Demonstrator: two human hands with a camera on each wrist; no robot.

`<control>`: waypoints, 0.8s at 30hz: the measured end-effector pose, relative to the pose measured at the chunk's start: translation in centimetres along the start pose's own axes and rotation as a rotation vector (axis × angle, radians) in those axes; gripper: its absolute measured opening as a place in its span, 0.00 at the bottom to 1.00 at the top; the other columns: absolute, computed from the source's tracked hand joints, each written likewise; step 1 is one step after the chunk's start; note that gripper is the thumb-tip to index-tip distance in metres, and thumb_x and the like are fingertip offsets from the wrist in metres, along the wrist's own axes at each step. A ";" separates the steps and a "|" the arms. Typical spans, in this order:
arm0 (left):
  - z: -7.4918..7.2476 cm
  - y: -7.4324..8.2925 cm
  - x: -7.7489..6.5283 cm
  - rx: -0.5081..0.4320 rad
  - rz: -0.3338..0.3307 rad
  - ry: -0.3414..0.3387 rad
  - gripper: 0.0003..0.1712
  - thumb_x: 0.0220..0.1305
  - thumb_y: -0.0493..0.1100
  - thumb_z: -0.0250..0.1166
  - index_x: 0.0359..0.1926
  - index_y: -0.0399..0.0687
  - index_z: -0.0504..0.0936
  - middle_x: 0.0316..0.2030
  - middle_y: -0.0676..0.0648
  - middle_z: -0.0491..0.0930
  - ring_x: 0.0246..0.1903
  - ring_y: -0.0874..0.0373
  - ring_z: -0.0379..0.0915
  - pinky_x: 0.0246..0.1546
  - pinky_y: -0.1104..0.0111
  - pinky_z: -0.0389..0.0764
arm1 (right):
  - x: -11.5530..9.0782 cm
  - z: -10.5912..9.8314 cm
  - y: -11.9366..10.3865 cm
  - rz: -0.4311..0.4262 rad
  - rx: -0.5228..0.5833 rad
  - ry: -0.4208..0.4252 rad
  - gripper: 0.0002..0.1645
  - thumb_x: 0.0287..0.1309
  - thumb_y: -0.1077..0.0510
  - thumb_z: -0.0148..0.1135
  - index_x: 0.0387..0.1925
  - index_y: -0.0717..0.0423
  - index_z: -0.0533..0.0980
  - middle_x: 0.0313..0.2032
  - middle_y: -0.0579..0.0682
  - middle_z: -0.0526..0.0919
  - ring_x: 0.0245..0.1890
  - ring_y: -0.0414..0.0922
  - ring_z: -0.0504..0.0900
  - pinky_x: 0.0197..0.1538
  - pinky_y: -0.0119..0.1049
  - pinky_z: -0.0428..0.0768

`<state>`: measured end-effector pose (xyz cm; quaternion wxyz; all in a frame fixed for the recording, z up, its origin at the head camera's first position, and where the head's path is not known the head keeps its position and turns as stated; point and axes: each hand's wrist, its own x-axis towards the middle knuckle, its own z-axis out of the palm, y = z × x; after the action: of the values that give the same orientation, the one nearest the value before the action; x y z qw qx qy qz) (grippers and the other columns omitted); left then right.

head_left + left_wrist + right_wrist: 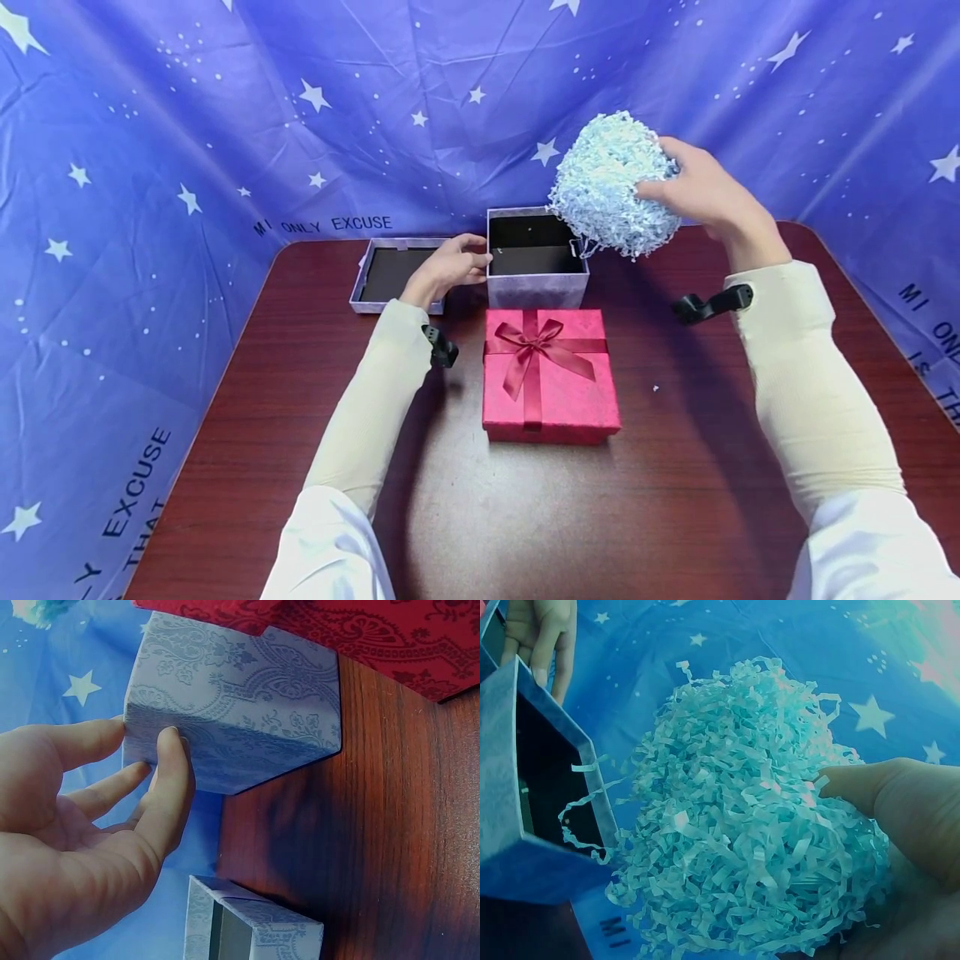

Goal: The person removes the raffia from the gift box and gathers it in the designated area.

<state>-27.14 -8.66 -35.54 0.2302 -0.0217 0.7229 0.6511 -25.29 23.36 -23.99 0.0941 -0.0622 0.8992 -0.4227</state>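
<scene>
My right hand (708, 187) grips a big clump of pale blue shredded paper (617, 187), raised above the table to the right of the lavender patterned box (537, 290). In the right wrist view, the thumb presses into the shredded paper (742, 817), and loose strands trail toward the box opening. Fingertips of my left hand (453, 265) touch the box's left side near the rim. The left wrist view shows those fingers against the patterned wall (232, 697). Inside, the box is black, with a few small paper bits. Most fingers of my right hand are hidden behind the clump.
A red gift box (551, 383) with a ribbon bow stands just in front of the lavender box. The shallow lid (397, 275), black inside, lies open side up at the left. A paper scrap (656, 387) lies on the table (697, 500). A starry blue cloth (450, 50) hangs behind.
</scene>
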 end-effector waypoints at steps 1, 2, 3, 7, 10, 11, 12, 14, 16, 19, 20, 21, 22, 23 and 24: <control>0.0 0.0 0.0 -0.003 -0.002 -0.001 0.29 0.68 0.31 0.53 0.69 0.36 0.57 0.64 0.32 0.64 0.62 0.37 0.65 0.60 0.58 0.74 | -0.1 -0.2 0.3 0.003 0.001 0.003 0.51 0.65 0.50 0.55 0.75 0.49 0.34 0.75 0.48 0.32 0.75 0.51 0.34 0.74 0.57 0.44; 0.0 0.0 0.0 -0.003 -0.004 -0.001 0.29 0.68 0.31 0.53 0.68 0.36 0.57 0.64 0.32 0.64 0.62 0.37 0.65 0.60 0.58 0.74 | -0.2 -0.4 0.5 0.002 0.004 0.007 0.51 0.65 0.50 0.55 0.75 0.50 0.34 0.75 0.48 0.33 0.75 0.51 0.34 0.74 0.57 0.44; 0.0 0.0 0.0 -0.005 -0.004 -0.001 0.29 0.68 0.31 0.53 0.68 0.36 0.57 0.64 0.32 0.64 0.62 0.37 0.65 0.60 0.58 0.74 | -0.3 -0.5 0.8 0.002 0.005 0.012 0.50 0.65 0.51 0.55 0.75 0.50 0.35 0.75 0.49 0.34 0.75 0.52 0.35 0.73 0.58 0.45; 0.0 0.0 -0.1 0.002 -0.006 0.003 0.29 0.68 0.31 0.54 0.68 0.37 0.58 0.63 0.33 0.64 0.61 0.38 0.66 0.60 0.59 0.75 | -0.6 -1.0 1.9 -0.002 0.020 0.026 0.48 0.65 0.53 0.55 0.75 0.50 0.38 0.76 0.51 0.38 0.74 0.53 0.40 0.73 0.58 0.48; 0.0 0.0 -0.1 -0.001 -0.012 0.010 0.29 0.68 0.32 0.54 0.68 0.38 0.59 0.60 0.34 0.66 0.57 0.42 0.69 0.60 0.59 0.75 | -0.8 -1.3 2.7 0.000 0.020 0.027 0.48 0.65 0.53 0.54 0.75 0.51 0.38 0.75 0.53 0.38 0.74 0.55 0.40 0.73 0.59 0.47; 0.0 0.0 -0.1 -0.003 -0.014 0.013 0.29 0.68 0.32 0.54 0.68 0.38 0.59 0.59 0.35 0.66 0.55 0.44 0.70 0.60 0.59 0.75 | -0.9 -1.4 3.0 0.007 0.016 0.025 0.48 0.65 0.53 0.54 0.75 0.51 0.37 0.75 0.53 0.37 0.74 0.56 0.39 0.73 0.60 0.46; 0.0 0.0 -0.1 -0.005 -0.016 0.016 0.29 0.68 0.32 0.54 0.68 0.38 0.59 0.58 0.36 0.67 0.53 0.45 0.71 0.60 0.58 0.75 | -1.0 -1.5 3.2 0.014 0.012 0.022 0.49 0.65 0.52 0.54 0.75 0.52 0.36 0.75 0.54 0.36 0.74 0.56 0.37 0.73 0.60 0.45; 0.1 0.0 -0.1 -0.009 -0.017 0.018 0.29 0.68 0.32 0.54 0.68 0.38 0.59 0.57 0.36 0.67 0.50 0.48 0.72 0.60 0.58 0.74 | -1.2 -1.6 3.8 0.034 0.004 0.014 0.51 0.66 0.50 0.54 0.75 0.52 0.33 0.75 0.53 0.32 0.74 0.57 0.34 0.72 0.62 0.42; 0.1 0.1 -0.1 -0.008 -0.016 0.017 0.29 0.68 0.31 0.54 0.68 0.38 0.59 0.57 0.36 0.67 0.48 0.49 0.72 0.61 0.58 0.74 | -1.3 -1.7 4.4 0.051 -0.005 0.006 0.52 0.65 0.48 0.54 0.74 0.52 0.32 0.75 0.54 0.30 0.74 0.58 0.32 0.71 0.63 0.42; 0.2 0.1 -0.1 0.000 -0.010 0.013 0.29 0.68 0.32 0.54 0.68 0.37 0.58 0.61 0.33 0.65 0.47 0.49 0.72 0.60 0.58 0.74 | -1.3 -1.7 5.2 0.071 -0.013 -0.006 0.52 0.65 0.46 0.54 0.74 0.49 0.31 0.75 0.54 0.30 0.74 0.61 0.33 0.70 0.67 0.43; 0.2 0.0 -0.1 0.000 -0.009 0.012 0.29 0.68 0.32 0.54 0.68 0.37 0.58 0.62 0.33 0.64 0.47 0.49 0.72 0.60 0.58 0.74 | -1.3 -1.7 5.5 0.077 -0.018 -0.011 0.52 0.65 0.46 0.54 0.74 0.49 0.31 0.75 0.54 0.30 0.73 0.61 0.33 0.69 0.68 0.43; 0.2 0.0 -0.1 -0.001 -0.008 0.013 0.29 0.68 0.32 0.54 0.68 0.37 0.58 0.61 0.33 0.65 0.47 0.49 0.72 0.60 0.58 0.74 | -1.3 -1.7 5.8 0.085 -0.024 -0.016 0.53 0.65 0.45 0.54 0.74 0.49 0.30 0.75 0.55 0.30 0.73 0.62 0.34 0.68 0.69 0.44; 0.2 0.0 -0.1 0.000 -0.008 0.015 0.29 0.68 0.32 0.54 0.68 0.37 0.59 0.60 0.33 0.66 0.47 0.49 0.72 0.60 0.58 0.75 | -1.3 -1.7 6.1 0.088 -0.028 -0.020 0.53 0.65 0.45 0.54 0.74 0.50 0.30 0.75 0.56 0.30 0.73 0.63 0.34 0.68 0.69 0.44; 0.2 0.0 -0.1 0.000 -0.009 0.016 0.29 0.68 0.32 0.54 0.68 0.37 0.59 0.60 0.33 0.66 0.47 0.49 0.72 0.60 0.58 0.75 | -1.3 -1.6 6.3 0.094 -0.031 -0.023 0.53 0.65 0.44 0.54 0.74 0.50 0.30 0.75 0.56 0.30 0.73 0.64 0.34 0.67 0.70 0.44; 0.2 0.1 -0.1 -0.001 -0.010 0.015 0.29 0.68 0.32 0.54 0.68 0.38 0.59 0.61 0.33 0.66 0.49 0.48 0.72 0.60 0.58 0.75 | -1.2 -1.6 6.6 0.099 -0.033 -0.024 0.53 0.65 0.44 0.54 0.74 0.50 0.30 0.74 0.56 0.30 0.73 0.64 0.34 0.67 0.70 0.45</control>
<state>-26.99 -8.47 -35.46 0.2281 -0.0302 0.7240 0.6503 -24.64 29.00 -27.94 0.1248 -0.0245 0.9068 -0.4019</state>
